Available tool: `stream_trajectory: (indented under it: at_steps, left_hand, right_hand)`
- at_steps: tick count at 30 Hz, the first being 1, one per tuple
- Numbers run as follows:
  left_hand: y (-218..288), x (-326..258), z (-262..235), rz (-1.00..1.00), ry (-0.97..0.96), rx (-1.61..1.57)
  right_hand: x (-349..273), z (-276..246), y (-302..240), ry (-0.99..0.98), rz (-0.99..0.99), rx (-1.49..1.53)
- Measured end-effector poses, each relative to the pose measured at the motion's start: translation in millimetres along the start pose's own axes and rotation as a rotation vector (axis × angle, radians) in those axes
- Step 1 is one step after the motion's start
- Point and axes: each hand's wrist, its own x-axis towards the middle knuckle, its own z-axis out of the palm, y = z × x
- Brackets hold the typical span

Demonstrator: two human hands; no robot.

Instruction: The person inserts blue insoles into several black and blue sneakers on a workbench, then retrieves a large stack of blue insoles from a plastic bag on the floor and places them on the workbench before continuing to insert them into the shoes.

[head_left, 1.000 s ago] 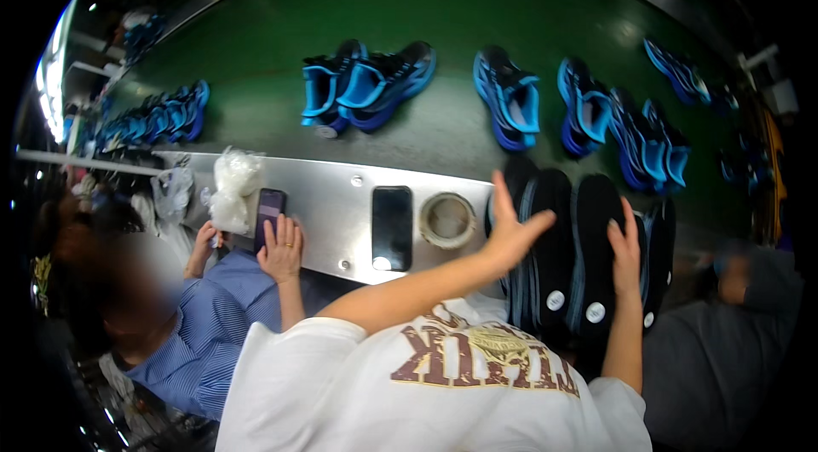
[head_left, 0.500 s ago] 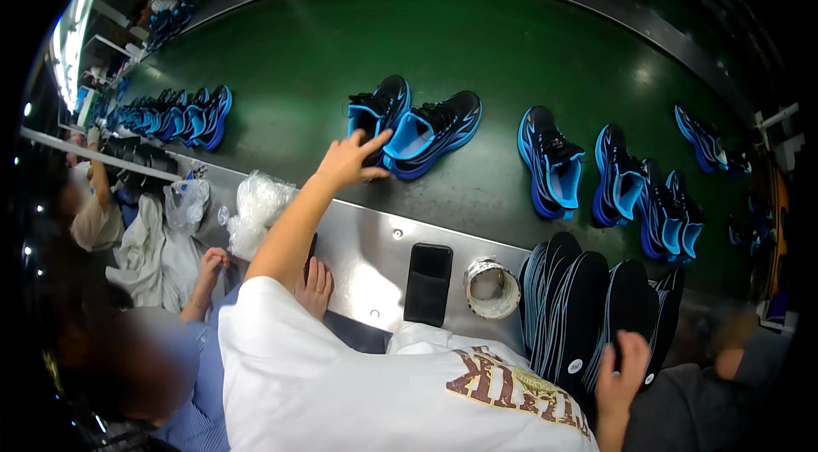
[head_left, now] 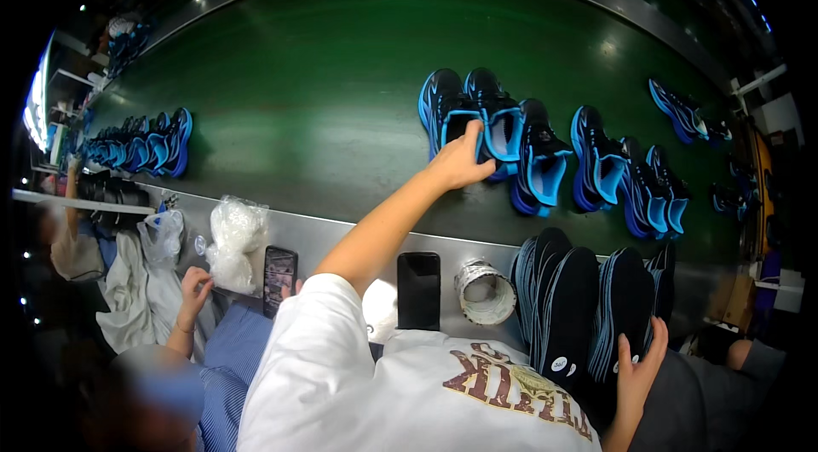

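Note:
My left hand [head_left: 460, 164] reaches out over the green conveyor belt [head_left: 298, 94] and closes on the heel of a blue and black shoe [head_left: 443, 107]. This shoe lies beside its twin [head_left: 498, 115], at the left end of a row of the same shoes. My right hand [head_left: 639, 371] is at the lower right, its fingers curled around the near ends of a stack of black insoles [head_left: 567, 307]. The insoles stand upright against the metal ledge [head_left: 341, 235].
On the ledge lie a black phone [head_left: 418, 290], a white tape roll [head_left: 484, 290], a second phone [head_left: 279, 277] and a clear plastic bag [head_left: 234, 243]. More shoes [head_left: 601, 166] run rightward, and another cluster [head_left: 141, 149] sits far left. A co-worker's hand [head_left: 194, 286] is at my left.
My left hand left the insoles, stretched across to the belt and now grips the shoe's heel. The shoes have shifted to the right in view. My right hand stays on the insoles.

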Motion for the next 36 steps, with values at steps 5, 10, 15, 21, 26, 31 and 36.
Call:
stream_trajectory:
  at_steps: [5, 10, 15, 21, 26, 31, 36]
  left_hand:
    - [-20.7, 26.6, -6.0, -0.04, -0.401, 0.459]
    - [-33.8, 45.8, -6.2, 0.016, -0.799, 0.929]
    - [-25.6, 49.1, -8.7, -0.036, -0.877, 0.954]
    - [25.5, 34.4, -24.6, -0.007, -0.802, 0.895]
    - [49.7, 28.9, 15.0, 0.295, -0.371, 0.888]
    - [46.2, 53.0, 81.8, 0.319, -0.357, 0.669]
    - [84.8, 32.4, 142.5, 0.333, -0.307, 0.254]
  right_hand:
    - [12.6, 1.9, 9.1, -0.325, 0.3, 0.318]
    - [8.3, 8.0, 9.7, -0.265, 0.233, 0.208]
    - [4.7, -5.3, 11.9, -0.367, 0.296, 0.295]
    - [0.8, -8.0, 33.3, -0.233, 0.225, 0.306]
    - [10.8, -16.0, 41.0, -0.132, 0.086, 0.268]
    - [15.6, -22.4, 69.1, 0.078, 0.077, 0.344]
    - [82.3, -17.6, 48.5, 0.113, 0.033, 0.493]
